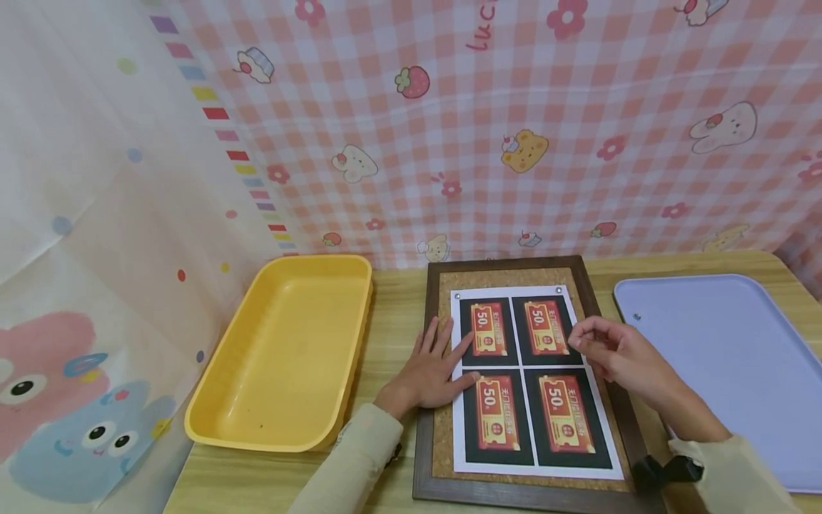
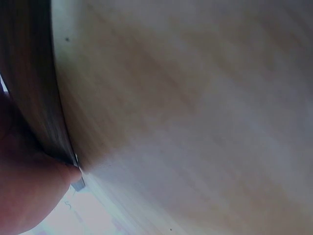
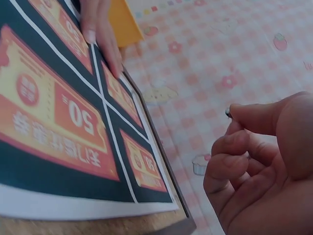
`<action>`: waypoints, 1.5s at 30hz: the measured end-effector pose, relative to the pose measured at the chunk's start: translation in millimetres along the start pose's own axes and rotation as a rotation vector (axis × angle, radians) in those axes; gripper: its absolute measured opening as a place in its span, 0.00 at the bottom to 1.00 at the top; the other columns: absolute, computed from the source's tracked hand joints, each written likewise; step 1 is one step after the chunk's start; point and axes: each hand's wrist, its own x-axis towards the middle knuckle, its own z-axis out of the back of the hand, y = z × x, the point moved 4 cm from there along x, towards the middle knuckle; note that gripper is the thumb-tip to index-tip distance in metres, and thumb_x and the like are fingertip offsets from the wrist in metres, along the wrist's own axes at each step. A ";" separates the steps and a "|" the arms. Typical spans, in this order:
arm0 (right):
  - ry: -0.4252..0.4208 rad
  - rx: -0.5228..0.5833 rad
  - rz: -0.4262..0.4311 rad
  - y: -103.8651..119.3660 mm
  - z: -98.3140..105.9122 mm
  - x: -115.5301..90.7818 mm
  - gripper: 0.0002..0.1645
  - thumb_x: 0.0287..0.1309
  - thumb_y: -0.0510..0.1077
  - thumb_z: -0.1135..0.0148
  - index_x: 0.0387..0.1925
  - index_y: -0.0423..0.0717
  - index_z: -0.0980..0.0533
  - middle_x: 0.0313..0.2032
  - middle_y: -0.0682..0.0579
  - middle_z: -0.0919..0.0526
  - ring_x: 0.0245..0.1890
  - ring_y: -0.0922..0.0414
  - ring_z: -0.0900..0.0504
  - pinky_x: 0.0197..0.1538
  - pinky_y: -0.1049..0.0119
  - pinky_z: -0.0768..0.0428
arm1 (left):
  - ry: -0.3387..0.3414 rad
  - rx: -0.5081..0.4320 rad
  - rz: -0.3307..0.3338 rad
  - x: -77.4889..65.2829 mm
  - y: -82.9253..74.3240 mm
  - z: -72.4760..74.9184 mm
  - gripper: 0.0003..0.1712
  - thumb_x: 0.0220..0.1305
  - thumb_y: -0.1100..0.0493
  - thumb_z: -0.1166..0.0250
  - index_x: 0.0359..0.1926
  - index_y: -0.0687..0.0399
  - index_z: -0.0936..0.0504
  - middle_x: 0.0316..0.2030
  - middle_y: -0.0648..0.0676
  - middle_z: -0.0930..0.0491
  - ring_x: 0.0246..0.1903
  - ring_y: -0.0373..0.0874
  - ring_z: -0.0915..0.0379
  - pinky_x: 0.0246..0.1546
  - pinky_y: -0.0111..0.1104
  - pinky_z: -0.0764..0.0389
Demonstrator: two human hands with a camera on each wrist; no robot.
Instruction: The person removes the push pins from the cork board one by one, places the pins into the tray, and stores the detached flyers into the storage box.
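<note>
A white sheet [image 1: 521,421] printed with red 50 coupons on black panels lies on a framed cork board [image 1: 443,446]. Round silver thumbtacks [image 1: 559,290] sit at its two top corners. My left hand [image 1: 432,368] rests with spread fingers over the sheet's left edge, its wrist side across the board's wooden frame [image 2: 36,83]. Above the right edge of the sheet is my right hand [image 1: 610,350]. Its thumb and index finger pinch a small shiny thumbtack [image 3: 228,113], mostly covered by the fingertips; the other fingers are curled.
A yellow tray [image 1: 352,371] stands left of the board. On the right lies a lilac tray [image 1: 719,357] with a small metal tack [image 1: 636,316] near its upper left corner. A pink checked cloth [image 1: 475,164] hangs behind the wooden table [image 1: 392,307].
</note>
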 end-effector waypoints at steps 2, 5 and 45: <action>-0.031 -0.009 0.018 -1.6 5.6 1.4 0.13 0.73 0.43 0.46 0.48 0.37 0.29 0.24 0.49 0.29 0.18 0.55 0.31 0.21 0.64 0.29 | -0.001 0.001 -0.003 -0.6 -0.2 0.5 0.42 0.71 0.29 0.60 0.79 0.34 0.58 0.79 0.55 0.72 0.76 0.55 0.86 0.75 0.54 0.66; -0.068 -0.006 0.022 -5.4 13.1 2.5 0.13 0.73 0.44 0.47 0.49 0.37 0.29 0.24 0.51 0.29 0.18 0.56 0.32 0.20 0.65 0.30 | -0.006 0.005 -0.004 -0.8 0.0 0.8 0.42 0.71 0.29 0.60 0.79 0.35 0.58 0.79 0.55 0.72 0.77 0.55 0.85 0.75 0.54 0.65; -0.331 0.094 -0.163 -79.7 92.5 12.6 0.09 0.71 0.46 0.45 0.34 0.63 0.22 0.22 0.66 0.24 0.20 0.66 0.28 0.22 0.70 0.27 | 0.017 0.030 0.018 -2.2 -0.8 2.5 0.48 0.71 0.28 0.61 0.80 0.46 0.64 0.79 0.54 0.74 0.76 0.53 0.85 0.75 0.52 0.64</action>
